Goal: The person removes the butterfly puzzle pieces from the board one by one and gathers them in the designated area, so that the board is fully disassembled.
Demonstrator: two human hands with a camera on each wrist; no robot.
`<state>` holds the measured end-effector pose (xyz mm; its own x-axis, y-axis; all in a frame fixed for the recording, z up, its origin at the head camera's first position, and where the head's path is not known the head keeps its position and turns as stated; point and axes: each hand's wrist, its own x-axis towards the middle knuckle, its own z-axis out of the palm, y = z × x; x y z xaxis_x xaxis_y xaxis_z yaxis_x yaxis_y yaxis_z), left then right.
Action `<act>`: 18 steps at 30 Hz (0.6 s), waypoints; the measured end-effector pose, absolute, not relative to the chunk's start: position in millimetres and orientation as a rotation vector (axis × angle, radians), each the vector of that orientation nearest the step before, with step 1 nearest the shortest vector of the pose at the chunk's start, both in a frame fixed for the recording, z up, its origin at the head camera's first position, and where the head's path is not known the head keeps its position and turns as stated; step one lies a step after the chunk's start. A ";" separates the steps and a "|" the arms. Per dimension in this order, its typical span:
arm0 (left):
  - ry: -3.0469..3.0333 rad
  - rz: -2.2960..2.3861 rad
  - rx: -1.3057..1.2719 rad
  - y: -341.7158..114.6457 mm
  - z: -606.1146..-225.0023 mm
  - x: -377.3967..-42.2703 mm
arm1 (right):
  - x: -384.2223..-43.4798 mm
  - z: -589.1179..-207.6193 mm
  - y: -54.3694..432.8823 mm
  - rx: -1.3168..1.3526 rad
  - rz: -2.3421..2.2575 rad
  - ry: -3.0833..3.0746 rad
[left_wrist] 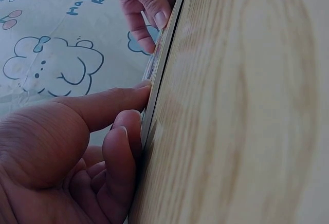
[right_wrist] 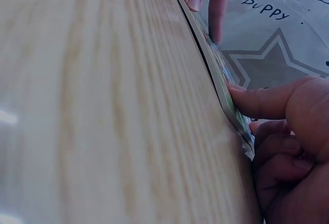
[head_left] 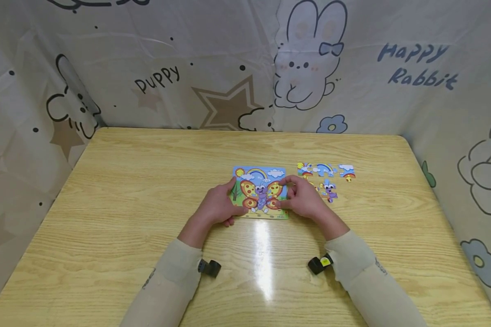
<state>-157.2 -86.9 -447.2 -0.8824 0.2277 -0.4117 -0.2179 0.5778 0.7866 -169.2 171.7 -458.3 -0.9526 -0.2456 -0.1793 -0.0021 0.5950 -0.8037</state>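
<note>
A flat jigsaw puzzle board (head_left: 258, 215) with a butterfly, a sun and a rainbow lies on the table between the two hands. My left hand (head_left: 219, 203) grips its left side, thumb on the printed face near the lower corner. At the right side, my right hand (head_left: 305, 198) holds the board with index finger and thumb over the butterfly's wing. In the left wrist view the left thumb (left_wrist: 110, 106) presses on the board's rim, other fingers curled beside the edge. The right thumb (right_wrist: 270, 100) does likewise in the right wrist view.
Loose jigsaw pieces lie right of the board: a rainbow piece (head_left: 324, 170), a cloud piece (head_left: 346, 170) and a purple butterfly-head piece (head_left: 329, 190), others partly behind the right hand. The wooden table (head_left: 118, 204) meets a printed curtain (head_left: 229, 59) at its back and sides.
</note>
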 end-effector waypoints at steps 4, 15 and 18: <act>2.330 1.266 0.009 -87.3 -447.6 -157.3 | -170.4 -459.5 171.7 -0.233 -1.341 2.530; 2.332 1.266 0.004 -87.2 -447.0 -156.8 | -169.2 -460.4 170.8 -0.208 -1.434 2.507; 2.332 1.263 0.001 -86.8 -446.8 -156.4 | -169.6 -460.7 170.3 -0.200 -1.450 2.499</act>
<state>-156.4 -86.8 -446.8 -0.8827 0.2248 -0.4128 -0.2229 0.5730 0.7887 -169.6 170.3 -460.7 -0.9606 -0.2392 -0.1417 0.0043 0.4967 -0.8679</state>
